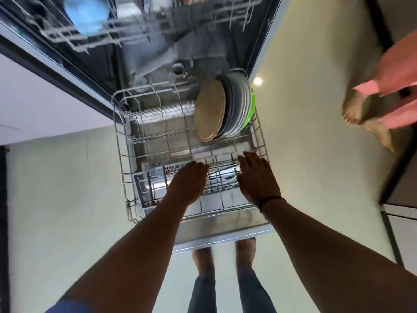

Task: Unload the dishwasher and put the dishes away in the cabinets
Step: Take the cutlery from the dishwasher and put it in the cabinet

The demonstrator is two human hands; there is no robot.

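Both hands, the left hand (188, 179) and right hand (257, 177), reach flat-fingered and empty over the lower rack (123, 154); the stacked plates (225, 109) at frame centre are probably heavy, rigid and breakable, so grip their rims.

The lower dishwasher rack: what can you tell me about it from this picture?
The lower rack is a grey wire basket, pulled out over the open door. A row of plates stands on edge at its far right. Most other slots look bare. The left hand and right hand reach over its near part; contact is unclear.
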